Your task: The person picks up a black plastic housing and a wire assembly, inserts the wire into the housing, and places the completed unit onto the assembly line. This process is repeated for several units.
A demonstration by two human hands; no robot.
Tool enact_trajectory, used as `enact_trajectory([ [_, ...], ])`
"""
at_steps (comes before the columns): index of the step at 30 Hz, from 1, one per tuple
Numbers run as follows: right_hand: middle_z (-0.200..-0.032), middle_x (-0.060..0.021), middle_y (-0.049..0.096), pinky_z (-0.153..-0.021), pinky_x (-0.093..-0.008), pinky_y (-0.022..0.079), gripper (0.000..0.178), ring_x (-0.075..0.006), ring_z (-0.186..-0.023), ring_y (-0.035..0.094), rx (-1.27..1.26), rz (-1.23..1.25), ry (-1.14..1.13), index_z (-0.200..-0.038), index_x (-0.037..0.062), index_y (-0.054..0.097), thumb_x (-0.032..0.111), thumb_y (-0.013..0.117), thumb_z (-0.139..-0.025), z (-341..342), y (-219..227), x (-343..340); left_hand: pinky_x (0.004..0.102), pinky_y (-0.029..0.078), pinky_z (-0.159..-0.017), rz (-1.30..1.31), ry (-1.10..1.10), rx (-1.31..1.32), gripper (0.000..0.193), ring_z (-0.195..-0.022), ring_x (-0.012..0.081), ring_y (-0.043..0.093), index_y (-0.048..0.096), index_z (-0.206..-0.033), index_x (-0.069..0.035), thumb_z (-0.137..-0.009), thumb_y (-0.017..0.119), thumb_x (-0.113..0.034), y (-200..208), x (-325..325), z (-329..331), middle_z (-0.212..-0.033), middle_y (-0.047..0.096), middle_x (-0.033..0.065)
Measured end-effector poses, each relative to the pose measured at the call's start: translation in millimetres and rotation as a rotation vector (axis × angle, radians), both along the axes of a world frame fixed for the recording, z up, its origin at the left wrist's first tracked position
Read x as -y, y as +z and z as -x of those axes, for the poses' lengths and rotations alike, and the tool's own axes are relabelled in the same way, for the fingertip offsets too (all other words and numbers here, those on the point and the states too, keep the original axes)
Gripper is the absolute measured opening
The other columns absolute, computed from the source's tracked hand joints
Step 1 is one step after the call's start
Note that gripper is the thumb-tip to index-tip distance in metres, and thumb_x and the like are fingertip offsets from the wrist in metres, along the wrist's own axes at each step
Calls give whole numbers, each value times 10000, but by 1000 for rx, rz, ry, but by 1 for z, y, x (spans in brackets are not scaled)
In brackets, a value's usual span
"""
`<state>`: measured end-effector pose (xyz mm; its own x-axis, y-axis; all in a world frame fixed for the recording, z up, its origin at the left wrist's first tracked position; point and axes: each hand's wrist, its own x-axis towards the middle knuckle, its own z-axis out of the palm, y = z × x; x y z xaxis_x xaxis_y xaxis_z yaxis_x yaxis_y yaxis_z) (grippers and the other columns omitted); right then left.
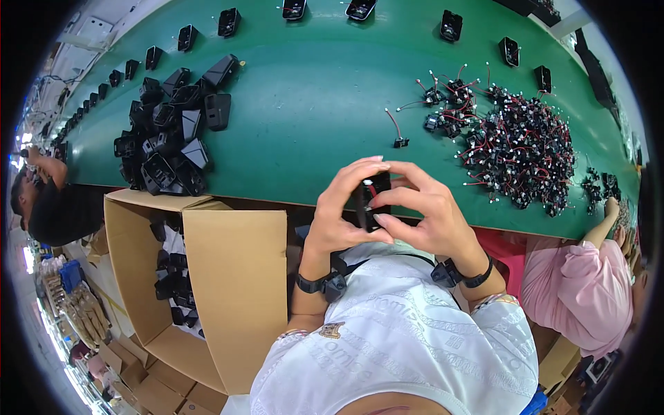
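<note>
A black plastic housing [362, 206] is held in front of my chest, near the table's front edge. My left hand [337, 214] wraps round its left side, with the fingers over the top and the thumb below. From the other side my right hand [434, 211] closes on it, fingertips at its open face. A red wire with a white plug shows inside the housing; the fingers hide the rest. To the right on the green table [297, 131] lies a heap of small black parts with red and black wires [522, 149]. One such wired part [400, 142] lies apart from the heap.
Black housings are piled [166, 131] on the table's left, and more stand spaced along its far side. Below the pile, an open cardboard box [235, 290] holds black parts. A person in pink [581, 290] sits at right; another in black [66, 214] is at far left.
</note>
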<state>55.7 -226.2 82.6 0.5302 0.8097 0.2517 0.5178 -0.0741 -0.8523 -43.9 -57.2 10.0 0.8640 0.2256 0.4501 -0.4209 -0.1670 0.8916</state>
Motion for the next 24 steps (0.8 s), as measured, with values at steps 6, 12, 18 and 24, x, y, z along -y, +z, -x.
enact_trajectory([
  [6,-1249,-174,688,-805,-351,574,172,-257,-928,726,-118,-4,5,-908,41,771,39,828,-746,-10,-7,15,530,409,-1138,-315,46,64,1011,-1392,441,499,537,-1436,-2,-633,932,-472,22,10,-12,-1420,604,190],
  [12,-1243,-123,691,-756,-348,573,102,-247,-826,717,-49,-189,-11,-861,51,765,87,834,-796,-21,-17,27,533,366,-1154,-429,173,10,1341,-1432,424,419,382,-1542,-22,-552,793,-828,32,21,-11,-1591,355,292],
  [18,-1255,-108,662,-741,-354,583,116,-246,-840,716,93,-85,-193,-865,45,734,68,819,-789,-22,-19,48,579,416,-1043,-91,-158,379,741,-1251,426,531,513,-1420,-12,-957,565,-588,78,10,16,-1328,539,231],
  [24,-1268,-103,615,-786,-384,565,112,-226,-874,668,242,61,-248,-854,45,698,54,790,-791,-8,-47,40,425,537,-641,74,-608,455,360,-830,273,631,671,-1273,-212,-971,636,-404,156,25,12,-1000,608,30],
])
